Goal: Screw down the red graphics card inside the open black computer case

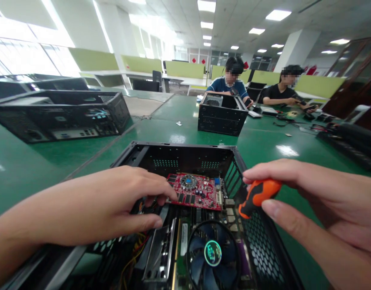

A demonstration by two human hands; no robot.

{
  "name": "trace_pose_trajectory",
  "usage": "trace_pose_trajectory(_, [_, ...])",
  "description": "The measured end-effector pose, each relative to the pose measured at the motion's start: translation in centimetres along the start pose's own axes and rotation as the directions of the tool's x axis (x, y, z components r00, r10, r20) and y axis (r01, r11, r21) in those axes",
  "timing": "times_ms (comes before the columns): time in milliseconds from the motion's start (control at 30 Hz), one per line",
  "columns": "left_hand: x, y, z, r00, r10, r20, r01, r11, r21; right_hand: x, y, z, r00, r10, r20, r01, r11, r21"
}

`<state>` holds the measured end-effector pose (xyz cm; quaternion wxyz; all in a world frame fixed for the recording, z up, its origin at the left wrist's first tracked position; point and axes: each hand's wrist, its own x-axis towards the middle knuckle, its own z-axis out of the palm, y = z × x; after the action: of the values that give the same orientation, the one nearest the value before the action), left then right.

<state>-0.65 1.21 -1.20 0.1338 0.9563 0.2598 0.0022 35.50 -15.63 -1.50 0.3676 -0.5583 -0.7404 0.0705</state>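
Note:
In front of me is an uncovered black computer case [185,145]. A red graphics card [205,189] with a small round fan lies inside it, flat side up. My left hand [137,201] reaches over the case from the left, its index fingertip at the card's left front edge and its thumb apart; the other fingertips are partly hidden. On the right, my right hand [312,209] grips an orange and black screwdriver [261,195] between thumb and index finger, over the case's right side. The screwdriver's shaft does not show. Nearer me sits a CPU cooler fan [213,253].
A second black case [67,117] lies at the left of the green table [155,129], and a third case [221,114] stands farther back. Two people [234,80] sit across the table. Loose cables and parts lie near a dark case [351,141] at the right.

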Motion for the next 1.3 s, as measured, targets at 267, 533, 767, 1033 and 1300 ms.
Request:
trace_pose_trajectory(267, [-0.2,-1.2,0.5,0.994,0.091,-0.065,-0.089,0.996,0.02,0.9,-0.3,0.6,0.993,-0.121,0.01,0.121,0.982,-0.142])
trace_pose_trajectory(533, [-0.1,-0.7,0.4,0.994,0.091,-0.064,-0.089,0.996,0.032,1.2,-1.0,1.2,0.992,-0.112,0.058,0.115,0.992,-0.059])
trace_pose_trajectory(767, [-0.1,-0.8,0.4,0.992,0.102,-0.068,-0.099,0.994,0.049,1.8,-1.3,1.3,0.989,-0.144,0.045,0.148,0.984,-0.095])
trace_pose_trajectory(1033, [-0.2,-1.0,0.4,0.992,0.102,-0.069,-0.1,0.994,0.042,2.0,0.3,0.2,0.973,-0.215,0.089,0.227,0.958,-0.173])
trace_pose_trajectory(1300, [0.1,-1.0,0.5,0.994,0.08,-0.075,-0.078,0.997,0.026,1.0,0.0,-0.3,0.96,-0.242,0.144,0.251,0.967,-0.051])
